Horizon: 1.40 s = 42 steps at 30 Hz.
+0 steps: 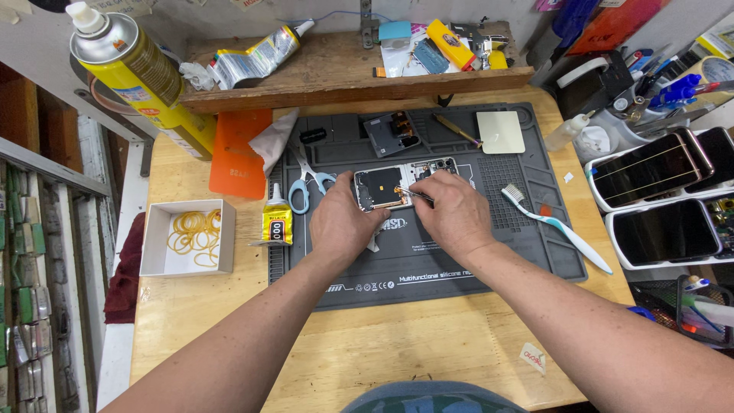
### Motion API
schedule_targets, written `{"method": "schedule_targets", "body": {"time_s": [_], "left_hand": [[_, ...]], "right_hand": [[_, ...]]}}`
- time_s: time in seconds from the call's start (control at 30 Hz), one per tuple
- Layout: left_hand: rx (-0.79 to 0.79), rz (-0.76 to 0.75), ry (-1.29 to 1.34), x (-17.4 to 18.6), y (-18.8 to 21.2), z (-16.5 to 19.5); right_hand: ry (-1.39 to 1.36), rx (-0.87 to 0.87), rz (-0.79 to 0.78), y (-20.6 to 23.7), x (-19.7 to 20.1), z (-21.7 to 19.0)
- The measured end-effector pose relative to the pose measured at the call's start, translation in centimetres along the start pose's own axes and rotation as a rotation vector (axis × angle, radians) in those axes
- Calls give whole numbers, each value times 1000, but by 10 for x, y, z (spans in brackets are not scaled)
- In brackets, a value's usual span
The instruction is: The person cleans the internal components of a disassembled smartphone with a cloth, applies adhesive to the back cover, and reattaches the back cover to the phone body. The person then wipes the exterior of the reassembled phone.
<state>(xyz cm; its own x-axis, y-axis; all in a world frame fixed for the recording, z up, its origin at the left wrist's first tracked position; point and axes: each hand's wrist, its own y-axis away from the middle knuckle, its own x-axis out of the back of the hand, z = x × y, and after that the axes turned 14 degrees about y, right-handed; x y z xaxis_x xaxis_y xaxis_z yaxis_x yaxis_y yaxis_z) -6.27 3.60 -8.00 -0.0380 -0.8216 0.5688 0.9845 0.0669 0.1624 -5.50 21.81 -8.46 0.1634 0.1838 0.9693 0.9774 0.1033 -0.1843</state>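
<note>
Item: opened phone [397, 183], back cover off, lying on the grey mat [459, 260] at mid-desk [382, 344].

Left hand [340, 222]: grip closed on the phone's left edge, steadying it.

Right hand [451, 218]: grip pinched shut on thin tweezers [413, 194], tip resting on the exposed inner parts near the middle of the phone.

Nearby: scissors [306, 183] and a small yellow glue tube [277, 220] just left of the left hand; toothbrush [554, 229] to the right; a loose phone part [391, 132] farther back on the mat.

Risks, as judged:
- Tweezer tip slipping could scratch the board or tear a thin cable.
- Loosening of the left grip would let the phone slide under pressure.
- A small part dropped from the tweezers could be lost on the dark mat.
- The left wrist could knock over the glue tube.
</note>
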Motion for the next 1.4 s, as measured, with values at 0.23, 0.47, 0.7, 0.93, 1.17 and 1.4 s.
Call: {"method": "schedule_targets", "body": {"time_s": [0.23,0.47,0.7,0.93,1.17,1.4], "left_hand": [[5,-3,-4,4,2,10],[-123,18,-57,5,-13,21],[-415,-124,-429,-22,-111,56],[-398,-184,-511,-38,-133,61],[-328,-135,-353,-46,-137,56],[-39,-135,101,-42,-130,49]], "right_hand": [[-257,-147,148,-1,9,15],[-156,-444,15,36,33,79],[-82,-469,-165,52,34,106],[-129,-442,-202,47,34,127],[-148,-422,-210,46,33,138],[-135,-433,-251,46,36,138]]}}
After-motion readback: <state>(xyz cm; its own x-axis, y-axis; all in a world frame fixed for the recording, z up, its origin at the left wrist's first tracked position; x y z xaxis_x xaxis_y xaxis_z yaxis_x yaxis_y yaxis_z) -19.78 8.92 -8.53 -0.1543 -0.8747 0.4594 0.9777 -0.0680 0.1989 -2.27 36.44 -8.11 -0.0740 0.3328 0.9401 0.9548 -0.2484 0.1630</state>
